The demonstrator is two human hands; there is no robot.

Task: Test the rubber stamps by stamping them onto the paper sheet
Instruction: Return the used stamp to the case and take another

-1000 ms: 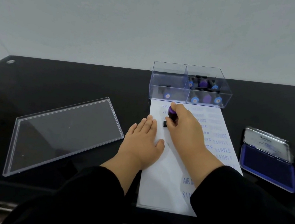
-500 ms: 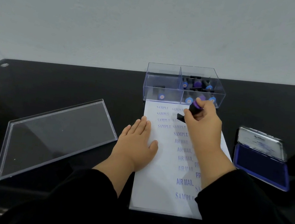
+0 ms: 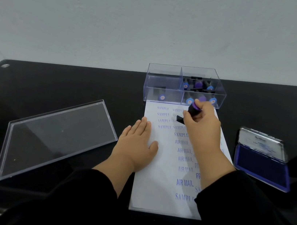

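Head view, just right of centre: the right hand (image 3: 200, 122) has its fingers curled around a rubber stamp (image 3: 191, 110) with a purple knob and black body, tilted so the knob leans toward the clear box (image 3: 164, 82) while the black base points down and left over the upper part of the paper sheet (image 3: 160, 171). Whether the base touches the sheet I cannot tell; it sits among the rows of blue SAMPLE prints near the sheet's top edge. The left hand (image 3: 136, 143) lies flat with straight fingers, pressing the sheet's left margin at mid frame and holding nothing. The relation that matters is stamp to paper: the sheet lies directly beneath the right hand, its long axis running from the bottom of the frame toward the box, and unprinted white space lies mostly down its left side, nearer the left hand. The open ink pad (image 3: 261, 166) rests at the right of the frame, well apart from the sheet, on the right hand's side. More stamps wait in the box's right compartments, and one lies in the left one. A clear lid (image 3: 54, 137) lies on the black tabletop (image 3: 71, 84) at lower left.
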